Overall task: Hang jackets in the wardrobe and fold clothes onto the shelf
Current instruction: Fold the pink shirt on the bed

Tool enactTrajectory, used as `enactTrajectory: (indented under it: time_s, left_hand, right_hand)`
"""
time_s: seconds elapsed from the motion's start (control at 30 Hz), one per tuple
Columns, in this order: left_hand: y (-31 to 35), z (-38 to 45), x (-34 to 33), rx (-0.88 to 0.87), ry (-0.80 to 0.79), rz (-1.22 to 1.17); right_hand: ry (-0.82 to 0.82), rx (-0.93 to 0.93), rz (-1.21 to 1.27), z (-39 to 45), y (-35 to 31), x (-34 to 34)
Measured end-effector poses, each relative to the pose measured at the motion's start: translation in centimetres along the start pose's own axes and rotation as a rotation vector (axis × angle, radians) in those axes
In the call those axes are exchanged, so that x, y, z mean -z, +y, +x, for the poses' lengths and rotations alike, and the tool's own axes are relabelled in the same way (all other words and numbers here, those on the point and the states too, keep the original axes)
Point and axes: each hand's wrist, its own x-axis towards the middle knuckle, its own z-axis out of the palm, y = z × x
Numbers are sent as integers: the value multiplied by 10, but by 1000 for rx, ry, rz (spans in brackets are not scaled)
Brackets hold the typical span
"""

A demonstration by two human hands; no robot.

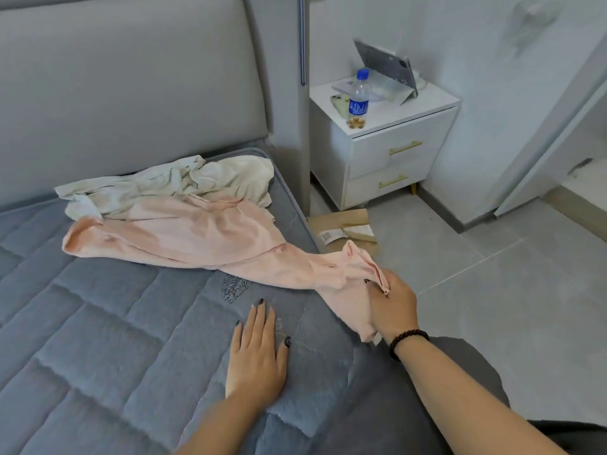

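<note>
On the grey quilted bed [98,323], the pink garment [197,234] lies stretched across the mattress, touching and partly overlapping a crumpled cream garment [170,185] nearer the headboard [131,93]. The right hand [392,307] has its grip closed on the pink garment's near end, fingers curled round bunched cloth at the bed's edge. The left hand [258,353] rests flat on the mattress, fingers straight, holding nothing, just beside the cloth but apart from it. Judging by this, the folding step is only starting: the garment is being gathered towards the person. Next it likely needs spreading flat, which calls for both hands. Its long axis runs diagonally, from the far left down to the near right, ending at the gripping hand.
</note>
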Motion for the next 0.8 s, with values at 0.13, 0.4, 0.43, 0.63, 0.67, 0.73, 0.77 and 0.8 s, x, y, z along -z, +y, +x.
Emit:
enactTrajectory:
  time_s: [0.13,0.4,0.43,0.63,0.67,0.73,0.77,0.8]
  left_hand:
    - [4,-1,-9,23,52,80]
    - [5,7,-11,58,-17,112]
    - [5,7,-11,69,-21,114]
    - [-1,7,-17,61,30,133]
    - [0,8,-17,57,49,131]
    - [2,5,-19,62,76,113]
    - [2,3,-19,67,89,99]
    - [2,2,-18,67,98,87]
  right_hand:
    - [-265,17,-62,3,16,-12]
    - [-707,129,-241,12,36,-11]
    - [-723,137,-259,11,39,-7]
    - [-713,99,-284,-10,69,18]
    - [-738,40,-311,-15,76,21]
    - [-721,33,-377,-31,85,31]
    - [-656,91,-382,-40,88,37]
    - [-610,135,-383,-49,86,44]
